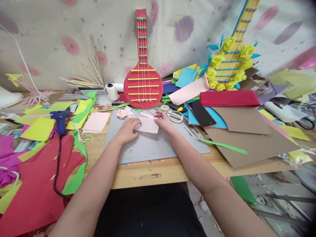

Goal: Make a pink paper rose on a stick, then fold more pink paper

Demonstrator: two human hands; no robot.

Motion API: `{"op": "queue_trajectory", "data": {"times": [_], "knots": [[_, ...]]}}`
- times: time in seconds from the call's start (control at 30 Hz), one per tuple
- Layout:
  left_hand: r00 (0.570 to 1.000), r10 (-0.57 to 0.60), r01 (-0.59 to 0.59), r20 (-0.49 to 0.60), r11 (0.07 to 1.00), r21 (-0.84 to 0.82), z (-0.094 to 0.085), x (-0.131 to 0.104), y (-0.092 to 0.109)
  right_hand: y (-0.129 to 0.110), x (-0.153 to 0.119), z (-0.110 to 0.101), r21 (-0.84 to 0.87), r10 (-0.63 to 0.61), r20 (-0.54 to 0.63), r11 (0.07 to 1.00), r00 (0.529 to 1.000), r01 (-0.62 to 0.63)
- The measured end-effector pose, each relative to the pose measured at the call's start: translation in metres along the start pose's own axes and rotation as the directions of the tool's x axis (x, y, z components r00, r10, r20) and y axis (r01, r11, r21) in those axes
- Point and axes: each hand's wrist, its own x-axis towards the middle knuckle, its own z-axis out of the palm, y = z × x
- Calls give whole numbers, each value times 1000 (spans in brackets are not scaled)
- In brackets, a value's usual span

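Note:
A small pale pink sheet of paper (148,126) lies across my two hands, over the grey cutting mat (148,149). My left hand (127,129) grips its left end, thumb toward me and fingers curled above. At the right end my right hand (163,122) pinches the sheet between thumb and fingers. Just beyond my left hand sits a crumpled pale pink paper flower (122,114), with narrow pink scraps close by. White-handled scissors (174,116) rest to the right of my right hand.
A red paper lute (143,86) stands behind the mat. On the left are a blue glue gun (60,120) and pink sheets (96,122). To the right lie a phone (201,113) and brown cardboard (247,141). A yellow flowered instrument (228,65) leans at the back.

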Motion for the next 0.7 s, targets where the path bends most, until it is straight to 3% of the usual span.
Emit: {"op": "queue_trajectory", "data": {"times": [0.07,0.2,0.23,0.3,0.37,0.43,0.5,0.6,0.7], "knots": [[1000,1,-1,-8,1000,-15,3,0,-5,4,3,-2,-181,-95,6,979,995,94],[999,-25,23,-40,999,-43,8,1,-12,1,-3,-4,-430,-191,127,874,973,227],[998,-38,36,-48,999,-39,8,0,-12,-3,-8,-5,-500,-272,140,810,952,305],[996,-67,66,-51,998,-19,7,0,-10,-12,-17,-5,-570,-456,225,654,861,496],[995,-94,94,-37,996,2,5,0,-6,-18,-26,-4,-557,-471,388,565,792,609],[992,-123,123,-23,992,20,3,0,-2,-19,-30,-3,-547,-411,506,527,759,650],[988,-157,157,1,987,33,1,0,1,-16,-29,-3,-590,-357,494,531,793,608],[973,-231,230,22,973,24,0,0,3,-10,-23,-6,-660,-288,367,589,885,466],[944,-329,330,14,941,-76,2,1,1,-8,-19,-12,-665,-198,300,657,933,354]]}}
